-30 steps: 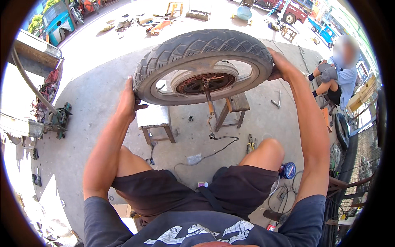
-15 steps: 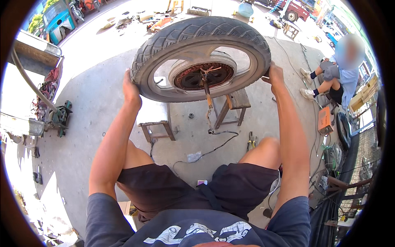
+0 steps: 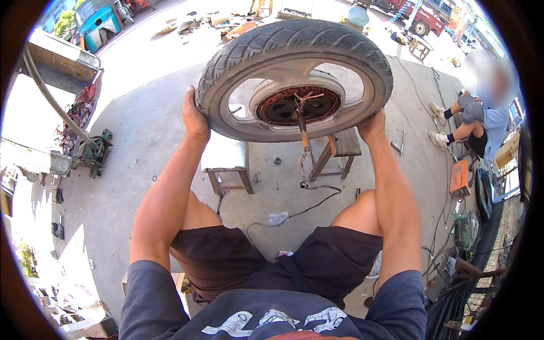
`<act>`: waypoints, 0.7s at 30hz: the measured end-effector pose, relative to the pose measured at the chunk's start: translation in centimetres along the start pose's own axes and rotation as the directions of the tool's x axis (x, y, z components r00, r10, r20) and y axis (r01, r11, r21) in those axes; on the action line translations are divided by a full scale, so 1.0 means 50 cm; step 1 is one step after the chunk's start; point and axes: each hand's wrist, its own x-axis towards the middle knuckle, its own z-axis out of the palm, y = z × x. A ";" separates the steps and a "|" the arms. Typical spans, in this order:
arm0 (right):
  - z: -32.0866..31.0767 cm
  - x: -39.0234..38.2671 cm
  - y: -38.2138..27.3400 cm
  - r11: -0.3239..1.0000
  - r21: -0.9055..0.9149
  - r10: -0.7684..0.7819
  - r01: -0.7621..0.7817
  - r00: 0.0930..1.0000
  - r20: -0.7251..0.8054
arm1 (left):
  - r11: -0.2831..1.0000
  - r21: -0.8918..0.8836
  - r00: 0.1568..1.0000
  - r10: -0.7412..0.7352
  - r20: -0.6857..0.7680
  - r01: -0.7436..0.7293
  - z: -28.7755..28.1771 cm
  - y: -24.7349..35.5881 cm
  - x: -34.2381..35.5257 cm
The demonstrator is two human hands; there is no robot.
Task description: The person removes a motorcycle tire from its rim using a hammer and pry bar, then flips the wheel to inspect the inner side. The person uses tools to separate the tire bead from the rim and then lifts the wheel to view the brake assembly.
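Between my two hands I hold up a motor wheel (image 3: 226, 116), a grey spoked rim with a black treaded tyre (image 3: 294, 41). Copper windings (image 3: 271, 109) show in its open hub, and an axle (image 3: 302, 126) points down toward me with a cable (image 3: 317, 203) trailing to the floor. My left hand (image 3: 195, 116) presses on the tyre's left side, thumb up. My right hand (image 3: 373, 126) grips the lower right edge, its fingers partly hidden behind the tyre. Below the wheel stand a white-topped stool (image 3: 225, 156) and a wooden stool (image 3: 345, 143).
A seated person (image 3: 490, 119) is at the right, near an orange box (image 3: 459, 177). A metal wrench-like tool (image 3: 399, 141) and a small ring (image 3: 277, 160) lie on the concrete. At the left is a green clamp-like machine (image 3: 96, 153); loose cables run along the right.
The whole view has shifted, so the scene sits further right. My right hand has slid lower around the tyre's edge, while the wheel stays raised and tilted.
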 end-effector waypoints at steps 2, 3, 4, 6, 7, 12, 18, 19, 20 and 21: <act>0.004 0.002 0.007 1.000 0.008 -0.024 0.024 1.000 -0.003 | 1.000 -0.003 1.000 0.015 -0.010 -0.015 -0.002 -0.005 0.005; 0.011 -0.002 0.008 1.000 0.012 -0.014 0.014 1.000 -0.012 | 0.999 0.022 0.999 0.040 -0.032 -0.040 -0.007 -0.006 0.008; 0.021 -0.005 0.010 1.000 0.016 -0.004 0.005 1.000 -0.022 | 0.997 0.048 0.996 0.066 -0.054 -0.064 -0.011 -0.006 0.013; 0.015 0.007 0.010 1.000 0.016 0.009 -0.008 0.999 -0.044 | 0.995 0.064 0.991 0.086 -0.103 -0.080 -0.004 -0.012 0.026; 0.013 0.014 0.011 1.000 0.017 0.015 -0.014 0.998 -0.055 | 0.995 0.052 0.990 0.095 -0.100 -0.091 -0.004 -0.013 0.029; -0.023 0.038 0.010 1.000 0.008 -0.023 0.024 0.998 -0.061 | 0.995 0.032 0.989 0.095 -0.114 -0.092 0.025 -0.012 0.028; -0.013 0.002 -0.023 0.986 -0.092 0.136 -0.143 0.988 -0.076 | 0.974 0.183 0.955 -0.077 -0.286 0.134 0.067 0.031 -0.004; -0.013 -0.008 -0.024 0.976 -0.109 0.178 -0.189 0.979 -0.104 | 0.968 0.170 0.945 -0.128 -0.302 0.186 0.071 0.031 -0.006; -0.004 -0.018 -0.030 0.965 -0.127 0.214 -0.230 0.969 -0.123 | 0.959 0.183 0.941 -0.156 -0.300 0.217 0.064 0.030 0.002; 0.000 -0.022 -0.033 0.956 -0.151 0.235 -0.251 0.965 -0.116 | 0.948 0.199 0.936 -0.183 -0.299 0.249 0.051 0.026 0.016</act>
